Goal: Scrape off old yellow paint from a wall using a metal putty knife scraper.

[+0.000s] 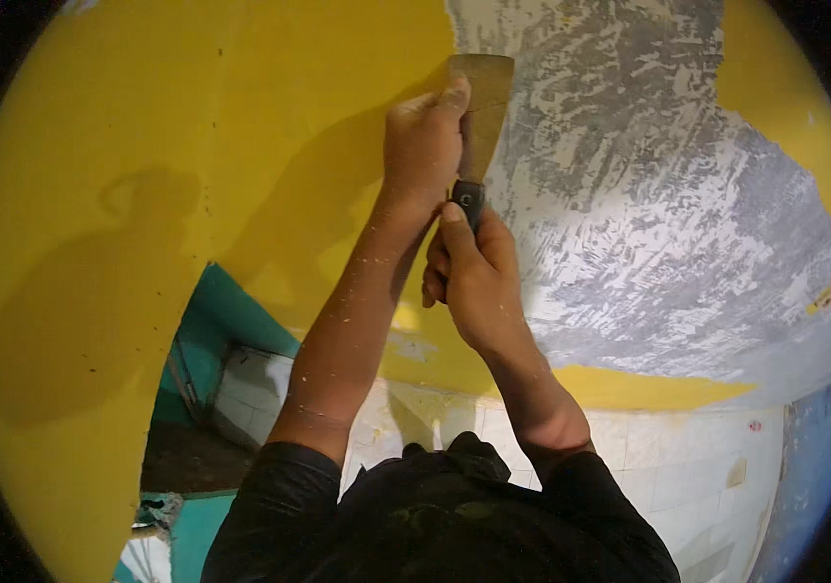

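A scraper (489, 112) with a wide, worn metal blade and a black handle points upward in front of the wall. Its handle is wrapped by the fingers of my right hand (478, 277), the thumb lying along it. Higher up, my left hand (420, 146) is closed at the blade's left edge, with its thumb on the blade; its other fingers are partly hidden. Behind the blade, yellow paint (338, 58) meets a scraped grey-and-white patch (619, 194). I cannot tell whether the blade touches the wall.
White tiles (687, 457) run along the lower wall. A green-edged opening (231, 311) with a dark floor (192, 459) lies at the lower left. At the lower right is a blue surface (814, 457). Pale flecks dot my forearms.
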